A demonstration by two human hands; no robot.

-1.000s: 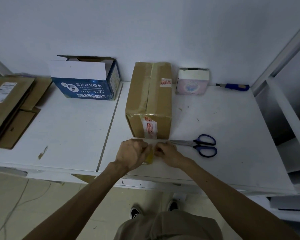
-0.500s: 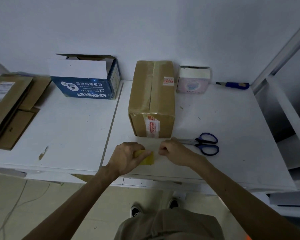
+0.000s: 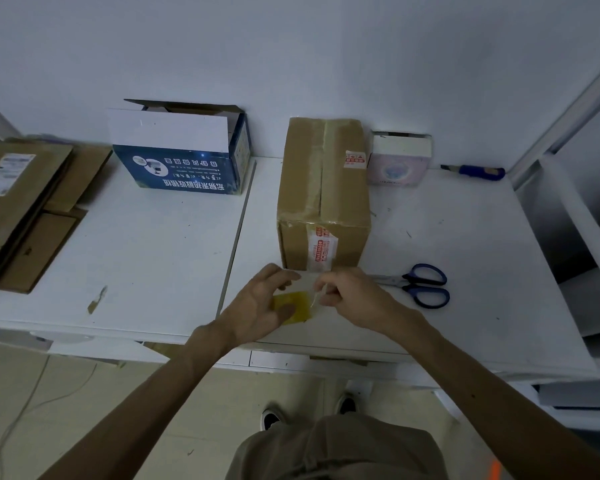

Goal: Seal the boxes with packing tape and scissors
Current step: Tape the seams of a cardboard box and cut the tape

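The left hand holds the yellow tape roll just before the brown box, fingers curled round it. The right hand pinches what seems the tape's free end. The hands, together a second ago, have parted: a strip is starting. Scissors lie on the counter.

A plain white painted wall backs a scuffed white tabletop; pale beige tiled floor below; white metal shelving frame right; dim light.
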